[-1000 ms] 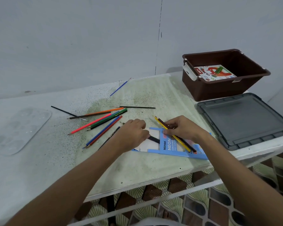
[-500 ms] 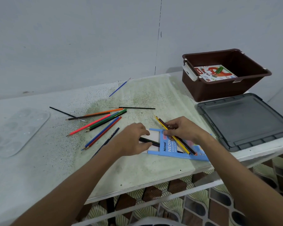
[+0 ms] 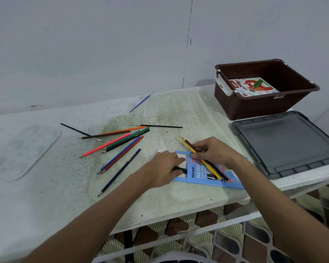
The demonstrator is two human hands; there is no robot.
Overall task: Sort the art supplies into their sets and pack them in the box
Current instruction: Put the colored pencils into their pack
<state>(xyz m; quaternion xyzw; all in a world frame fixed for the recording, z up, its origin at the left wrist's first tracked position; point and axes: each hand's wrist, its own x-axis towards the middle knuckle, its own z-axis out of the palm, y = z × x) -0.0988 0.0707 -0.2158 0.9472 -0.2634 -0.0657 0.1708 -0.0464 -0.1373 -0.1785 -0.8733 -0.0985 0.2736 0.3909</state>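
— Sliding further in, was it, that dark pencil (image 3: 179, 169) under the left hand (image 3: 164, 168)?

— It was. A moment earlier more of the shaft showed outside the blue pencil case (image 3: 203, 172); now only a short stub lay between the curled fingers and the case's open end, so one more pencil looked nearly home.

— And the grip itself?

— The left hand's fingers were curled round that pencil's end, with a fingertip on the white inner sleeve. The right hand (image 3: 214, 151) pinched a yellow pencil (image 3: 213, 168) and a maroon pencil (image 3: 191, 147) together, holding them slantwise across the case.

— How much was left?

— Plenty, by the look of it. The loose pencils (image 3: 122, 143) lay fanned on the table (image 3: 55, 196) left of the hands, well apart from the case. The brown box (image 3: 241, 107) at the far right held only the oil pastels set (image 3: 253, 87), its grey lid (image 3: 285, 143) lying beside it.
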